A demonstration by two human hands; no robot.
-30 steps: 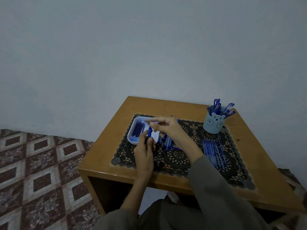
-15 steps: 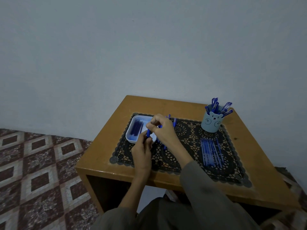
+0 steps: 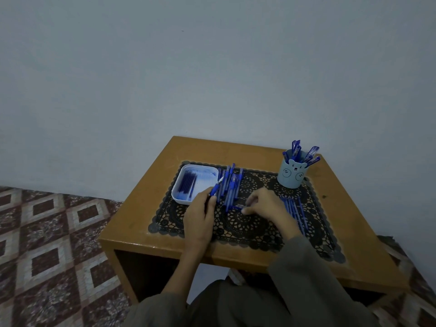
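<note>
Right hand dropped to the mat, pinching a blue piece; left hand grips a pen; cup part-filled, pile remains.

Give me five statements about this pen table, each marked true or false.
1. The light-blue bear-faced plastic cup holds a bunch of blue pens. True.
2. The white rectangular plastic tray is empty. False: dark blue refills lie in its left part.
3. The left hand grips a blue pen. True.
4. The right hand reaches into the cup. False: it is low over the black lace mat, with its fingertips near the loose pile of blue pens.
5. That pile lies left of the tray. False: it lies to the right of it.
</note>
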